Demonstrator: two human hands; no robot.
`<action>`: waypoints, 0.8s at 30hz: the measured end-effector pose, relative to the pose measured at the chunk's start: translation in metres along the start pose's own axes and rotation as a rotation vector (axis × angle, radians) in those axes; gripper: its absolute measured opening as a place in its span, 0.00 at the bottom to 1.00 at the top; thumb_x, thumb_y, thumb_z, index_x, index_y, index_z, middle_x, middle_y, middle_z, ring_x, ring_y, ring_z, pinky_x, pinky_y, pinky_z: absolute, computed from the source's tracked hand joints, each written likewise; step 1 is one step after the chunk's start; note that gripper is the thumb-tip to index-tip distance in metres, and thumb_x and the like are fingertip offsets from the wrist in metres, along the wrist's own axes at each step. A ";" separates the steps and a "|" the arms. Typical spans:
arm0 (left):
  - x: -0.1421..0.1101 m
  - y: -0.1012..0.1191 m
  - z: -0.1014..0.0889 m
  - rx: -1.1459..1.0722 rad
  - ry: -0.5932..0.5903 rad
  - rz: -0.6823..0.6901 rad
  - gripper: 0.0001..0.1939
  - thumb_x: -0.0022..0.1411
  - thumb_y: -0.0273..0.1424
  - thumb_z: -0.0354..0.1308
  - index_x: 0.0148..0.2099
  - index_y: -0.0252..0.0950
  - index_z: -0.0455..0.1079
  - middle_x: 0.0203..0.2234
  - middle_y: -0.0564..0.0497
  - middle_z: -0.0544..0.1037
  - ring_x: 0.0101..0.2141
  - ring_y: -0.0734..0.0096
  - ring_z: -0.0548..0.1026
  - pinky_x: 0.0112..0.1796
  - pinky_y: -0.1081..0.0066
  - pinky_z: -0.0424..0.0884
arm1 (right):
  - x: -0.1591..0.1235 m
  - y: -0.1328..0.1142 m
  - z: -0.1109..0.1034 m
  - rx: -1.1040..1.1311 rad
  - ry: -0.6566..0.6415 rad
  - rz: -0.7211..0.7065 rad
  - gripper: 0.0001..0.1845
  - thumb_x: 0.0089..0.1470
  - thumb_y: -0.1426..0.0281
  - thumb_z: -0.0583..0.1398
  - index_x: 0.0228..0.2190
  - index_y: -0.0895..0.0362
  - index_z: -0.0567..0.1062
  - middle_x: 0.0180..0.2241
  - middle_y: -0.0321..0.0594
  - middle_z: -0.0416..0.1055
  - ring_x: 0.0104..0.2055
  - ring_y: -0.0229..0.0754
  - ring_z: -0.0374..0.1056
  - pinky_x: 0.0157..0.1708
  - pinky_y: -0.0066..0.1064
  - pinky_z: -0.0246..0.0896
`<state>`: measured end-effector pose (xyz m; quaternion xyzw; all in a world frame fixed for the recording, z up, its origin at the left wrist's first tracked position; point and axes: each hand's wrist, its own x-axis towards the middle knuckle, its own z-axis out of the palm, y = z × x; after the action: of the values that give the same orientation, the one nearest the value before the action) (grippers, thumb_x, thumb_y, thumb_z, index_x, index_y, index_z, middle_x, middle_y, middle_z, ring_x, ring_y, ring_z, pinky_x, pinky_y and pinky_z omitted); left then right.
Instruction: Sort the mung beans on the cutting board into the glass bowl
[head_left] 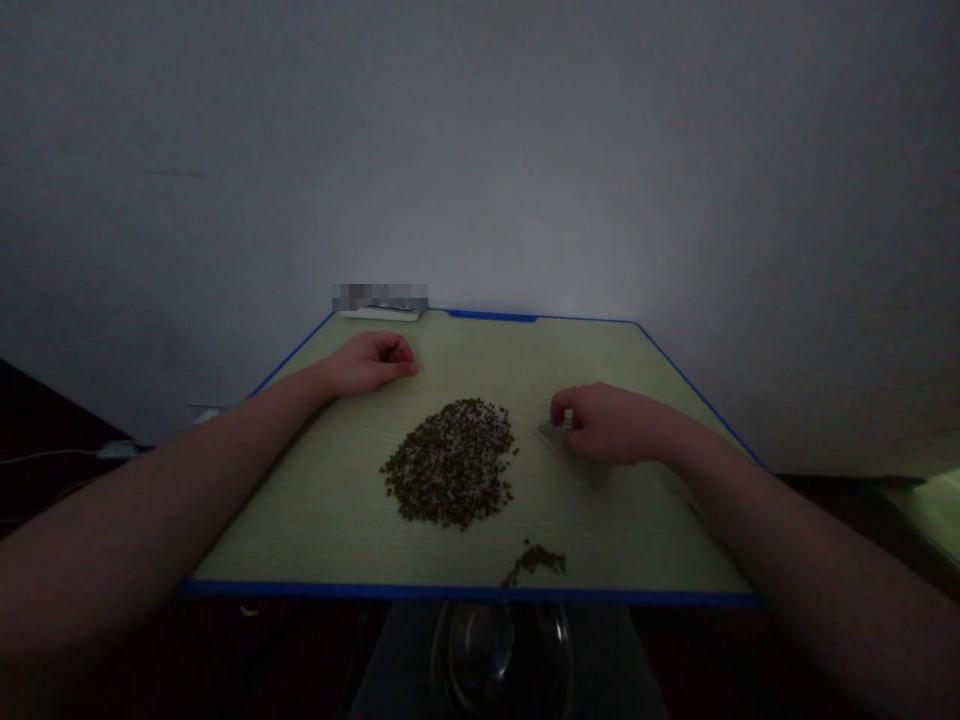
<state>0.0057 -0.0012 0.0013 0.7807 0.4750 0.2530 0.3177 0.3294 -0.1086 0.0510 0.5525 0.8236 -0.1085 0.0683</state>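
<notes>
My left hand (370, 363) rests on the table's far left side, its fingers loosely curled, with a gap between them and the thumb. Nothing shows in that dark hollow. To the right of the bean pile, my right hand (611, 424) is closed in a pinch at a thin, see-through plastic piece (589, 474), which lies partly beneath it. Between the hands is a wide, flat pile of small green beans or seeds (450, 465). A smaller scatter of the same beans (536, 558) lies near the front edge.
The pale folding table (300, 540) has a blue rim and stands against a grey wall (480, 150). A white object (381, 313), partly blurred out, sits at its back left corner. Below the front edge, a clear round bowl (480, 650) sits between my legs. Cables (116, 450) show at left.
</notes>
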 end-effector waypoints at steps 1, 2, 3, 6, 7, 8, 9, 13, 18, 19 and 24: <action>0.000 0.001 0.000 -0.008 0.000 0.003 0.14 0.47 0.40 0.61 0.28 0.34 0.66 0.19 0.56 0.67 0.21 0.78 0.63 0.23 0.75 0.60 | 0.001 0.005 -0.001 -0.019 -0.007 0.022 0.19 0.42 0.73 0.55 0.39 0.58 0.75 0.36 0.46 0.76 0.34 0.45 0.70 0.30 0.31 0.58; -0.001 0.002 0.000 -0.012 0.001 0.004 0.14 0.47 0.39 0.61 0.28 0.34 0.66 0.19 0.57 0.66 0.21 0.78 0.63 0.23 0.75 0.60 | 0.001 0.010 -0.003 -0.038 -0.008 0.051 0.20 0.42 0.73 0.55 0.39 0.58 0.75 0.36 0.46 0.76 0.35 0.45 0.70 0.30 0.31 0.59; -0.001 0.002 0.000 -0.013 0.002 0.005 0.13 0.47 0.39 0.61 0.28 0.34 0.66 0.19 0.57 0.66 0.21 0.78 0.62 0.23 0.75 0.60 | 0.002 0.015 -0.003 -0.057 -0.008 0.080 0.20 0.42 0.74 0.55 0.39 0.58 0.75 0.36 0.47 0.76 0.35 0.46 0.70 0.30 0.32 0.59; -0.001 0.001 0.000 0.004 0.005 -0.007 0.14 0.47 0.40 0.61 0.29 0.34 0.67 0.19 0.57 0.67 0.21 0.78 0.63 0.23 0.75 0.59 | 0.004 0.029 -0.005 -0.088 -0.009 0.121 0.20 0.42 0.74 0.55 0.40 0.58 0.75 0.37 0.47 0.76 0.36 0.47 0.70 0.31 0.32 0.59; -0.001 0.000 0.000 0.010 0.005 -0.009 0.14 0.47 0.40 0.61 0.29 0.34 0.67 0.19 0.57 0.67 0.21 0.78 0.63 0.23 0.75 0.59 | 0.003 0.032 -0.006 -0.087 -0.017 0.113 0.21 0.42 0.74 0.55 0.40 0.59 0.75 0.37 0.47 0.76 0.36 0.46 0.70 0.30 0.32 0.59; -0.001 -0.001 0.000 0.012 0.003 -0.007 0.14 0.48 0.40 0.61 0.30 0.34 0.67 0.19 0.56 0.67 0.21 0.77 0.63 0.23 0.75 0.59 | 0.003 0.033 -0.007 -0.082 -0.026 0.098 0.20 0.42 0.74 0.55 0.40 0.59 0.75 0.37 0.46 0.75 0.36 0.45 0.70 0.30 0.31 0.59; -0.001 -0.002 0.000 0.014 0.002 -0.003 0.14 0.48 0.40 0.61 0.30 0.35 0.67 0.19 0.56 0.67 0.21 0.77 0.63 0.23 0.75 0.59 | 0.001 0.033 -0.008 -0.073 -0.041 0.073 0.20 0.42 0.74 0.55 0.40 0.59 0.74 0.36 0.46 0.75 0.35 0.44 0.70 0.29 0.30 0.59; 0.000 -0.004 0.000 -0.001 -0.003 0.002 0.14 0.48 0.40 0.61 0.30 0.35 0.66 0.19 0.56 0.67 0.21 0.78 0.63 0.23 0.75 0.60 | -0.010 0.019 -0.009 -0.042 -0.120 -0.053 0.17 0.44 0.73 0.55 0.38 0.56 0.74 0.32 0.42 0.74 0.30 0.41 0.68 0.24 0.28 0.55; -0.001 -0.003 0.000 -0.002 0.004 0.013 0.14 0.48 0.40 0.61 0.30 0.35 0.66 0.20 0.56 0.67 0.22 0.77 0.64 0.24 0.74 0.60 | -0.017 -0.012 -0.002 0.025 -0.102 -0.152 0.18 0.45 0.74 0.55 0.40 0.56 0.73 0.31 0.42 0.75 0.29 0.40 0.67 0.25 0.28 0.53; -0.001 -0.003 0.000 -0.004 0.005 0.014 0.14 0.48 0.40 0.61 0.30 0.35 0.66 0.20 0.56 0.67 0.22 0.77 0.64 0.24 0.74 0.60 | -0.016 -0.016 0.000 0.029 -0.086 -0.161 0.18 0.45 0.75 0.55 0.40 0.56 0.73 0.31 0.42 0.75 0.29 0.40 0.67 0.25 0.28 0.54; 0.000 -0.002 0.000 0.005 0.002 -0.009 0.14 0.47 0.40 0.61 0.30 0.35 0.66 0.20 0.56 0.68 0.22 0.77 0.63 0.24 0.74 0.60 | -0.011 -0.018 0.006 0.058 -0.035 -0.163 0.17 0.46 0.74 0.54 0.40 0.56 0.73 0.33 0.43 0.75 0.31 0.40 0.68 0.27 0.28 0.55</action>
<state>0.0043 -0.0009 0.0002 0.7791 0.4795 0.2511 0.3162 0.3168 -0.1262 0.0500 0.4834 0.8610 -0.1473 0.0574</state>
